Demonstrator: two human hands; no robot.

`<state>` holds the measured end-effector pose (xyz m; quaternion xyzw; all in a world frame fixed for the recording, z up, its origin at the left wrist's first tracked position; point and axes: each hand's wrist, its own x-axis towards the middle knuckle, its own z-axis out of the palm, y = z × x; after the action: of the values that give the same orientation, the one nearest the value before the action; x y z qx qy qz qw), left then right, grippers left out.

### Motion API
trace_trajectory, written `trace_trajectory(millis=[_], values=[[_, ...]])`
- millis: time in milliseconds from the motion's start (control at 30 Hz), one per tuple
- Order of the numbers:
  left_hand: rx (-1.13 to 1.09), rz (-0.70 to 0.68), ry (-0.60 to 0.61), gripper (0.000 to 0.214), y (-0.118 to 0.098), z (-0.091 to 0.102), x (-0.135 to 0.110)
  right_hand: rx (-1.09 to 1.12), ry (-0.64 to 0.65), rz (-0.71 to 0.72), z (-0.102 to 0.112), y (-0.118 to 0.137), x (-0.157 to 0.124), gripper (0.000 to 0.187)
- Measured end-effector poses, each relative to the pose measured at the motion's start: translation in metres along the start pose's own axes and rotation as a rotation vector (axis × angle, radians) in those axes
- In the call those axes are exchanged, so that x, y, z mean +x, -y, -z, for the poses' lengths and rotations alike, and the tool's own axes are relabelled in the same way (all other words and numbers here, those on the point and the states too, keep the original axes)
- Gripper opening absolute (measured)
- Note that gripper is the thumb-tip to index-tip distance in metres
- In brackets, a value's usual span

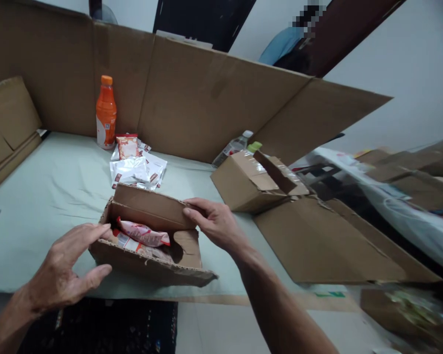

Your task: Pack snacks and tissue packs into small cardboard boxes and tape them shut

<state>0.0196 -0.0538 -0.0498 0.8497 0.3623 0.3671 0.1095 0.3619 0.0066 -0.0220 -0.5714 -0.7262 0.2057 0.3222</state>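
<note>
A small brown cardboard box (147,263) lies on the pale green table in front of me, its flaps partly folded over red-and-white snack packets (142,234) inside. My right hand (210,221) presses on the box's far flap, fingers curled over its edge. My left hand (64,268) hovers at the box's left end, fingers spread, fingertips touching or nearly touching the left flap.
An orange drink bottle (106,113) stands at the back beside a pile of white packets (136,169). A second open cardboard box (253,181), a clear bottle (232,146) and flat cardboard sheets (328,241) lie to the right. Tall cardboard walls (192,93) ring the table. A person sits behind.
</note>
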Motion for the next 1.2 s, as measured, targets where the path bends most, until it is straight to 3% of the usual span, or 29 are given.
trace_trajectory(millis=[167, 300, 367, 500, 600, 733, 900, 1033, 1200], values=[[0.128, 0.082, -0.168, 0.068, 0.001, 0.002, 0.011, 0.175, 0.024, -0.056, -0.003, -0.01, 0.006, 0.035], [0.016, -0.025, 0.032, 0.055, 0.005, -0.005, 0.017, 0.17, -0.03, -0.034, 0.0, -0.011, -0.007, 0.037], [-0.011, -0.032, 0.058, 0.053, 0.007, -0.008, 0.018, 0.112, 0.013, 0.057, 0.004, -0.008, -0.022, 0.041], [0.081, 0.035, -0.122, 0.06, 0.011, -0.014, 0.017, -0.081, 0.206, 0.344, 0.005, -0.003, -0.063, 0.057], [0.08, 0.015, -0.068, 0.05, 0.017, -0.019, 0.018, -0.224, 0.226, 0.387, 0.0, -0.003, -0.081, 0.077], [0.066, -0.068, 0.03, 0.042, 0.027, -0.023, 0.021, -0.285, 0.323, 0.395, -0.004, -0.001, -0.068, 0.092], [0.103, -0.048, -0.021, 0.045, 0.03, -0.028, 0.022, -0.279, 0.473, 0.381, -0.005, 0.007, -0.04, 0.092], [0.123, 0.079, -0.025, 0.051, 0.027, -0.035, 0.021, -0.231, 0.4, 0.36, 0.007, -0.009, -0.056, 0.087], [0.074, 0.163, 0.09, 0.049, 0.033, -0.054, 0.013, -0.325, 0.093, 0.063, 0.062, -0.084, -0.119, 0.075]])
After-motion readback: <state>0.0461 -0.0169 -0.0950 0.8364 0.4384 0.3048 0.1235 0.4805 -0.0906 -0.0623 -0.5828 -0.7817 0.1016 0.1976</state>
